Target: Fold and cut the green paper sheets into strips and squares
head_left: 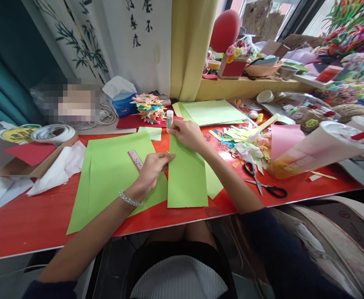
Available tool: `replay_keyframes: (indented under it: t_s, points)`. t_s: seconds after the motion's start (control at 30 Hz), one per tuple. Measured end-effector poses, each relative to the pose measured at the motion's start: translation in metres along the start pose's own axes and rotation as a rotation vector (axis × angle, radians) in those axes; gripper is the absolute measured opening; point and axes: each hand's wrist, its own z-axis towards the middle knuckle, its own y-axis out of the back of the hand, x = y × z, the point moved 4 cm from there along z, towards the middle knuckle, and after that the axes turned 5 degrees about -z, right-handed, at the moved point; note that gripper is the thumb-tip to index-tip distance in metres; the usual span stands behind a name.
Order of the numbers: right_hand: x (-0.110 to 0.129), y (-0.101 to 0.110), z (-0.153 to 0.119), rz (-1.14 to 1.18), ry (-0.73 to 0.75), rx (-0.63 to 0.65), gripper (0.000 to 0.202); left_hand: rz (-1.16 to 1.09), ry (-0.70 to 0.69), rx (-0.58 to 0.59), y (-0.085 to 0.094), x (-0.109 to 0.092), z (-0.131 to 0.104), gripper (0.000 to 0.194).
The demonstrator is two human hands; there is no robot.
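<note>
A narrow rectangle of green paper (187,182) lies in front of me on the red table. My left hand (150,169) pinches its left edge between thumb and fingers; a bracelet circles that wrist. At the paper's top left corner, the bent fingers of my right hand (186,133) close on the edge. Just behind those fingertips stands a glue stick (169,118) with a white cap. Larger green sheets (107,182) spread out under my left forearm, with a ruler (135,160) on them, partly covered by my left hand. Another green piece (213,180) shows beneath the rectangle's right side.
Black-handled scissors (258,182) lie open at right, near paper scraps (247,139) and a tilted drink cup (321,149). Pale green sheets (213,112), a bundle of coloured paper (150,108) and a tissue pack (124,101) sit at the back. A cardboard box (38,160) is at left.
</note>
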Motion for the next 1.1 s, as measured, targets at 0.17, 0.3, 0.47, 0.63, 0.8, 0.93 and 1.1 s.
replay_keyframes:
  t_s: [0.17,0.3,0.47,0.63,0.8,0.93,1.1]
  points:
    - [-0.031,0.011,-0.001,0.014,-0.057,-0.069,0.016,0.056,0.107,0.026,-0.013,0.012,-0.032,0.023]
    - [-0.036,0.011,-0.002,0.023,-0.051,-0.064,0.015,0.052,0.226,0.018,-0.015,0.019,-0.067,0.023]
    - [-0.017,-0.004,-0.006,0.013,-0.023,0.021,0.016,0.036,0.390,0.049,-0.008,0.023,-0.104,0.024]
    - [-0.004,-0.028,-0.010,0.011,0.092,0.083,0.017,0.095,0.518,0.055,-0.001,0.035,-0.150,0.028]
    - [-0.025,-0.023,-0.011,0.195,-0.061,0.163,0.020,0.074,0.740,0.158,-0.003,0.055,-0.186,0.038]
    - [-0.013,-0.021,-0.021,0.555,0.077,0.494,0.031,0.122,0.589,0.095,0.008,0.039,-0.168,0.034]
    - [-0.006,-0.036,-0.030,0.410,0.136,0.767,0.033,0.135,0.623,0.062,0.019,0.038,-0.159,0.037]
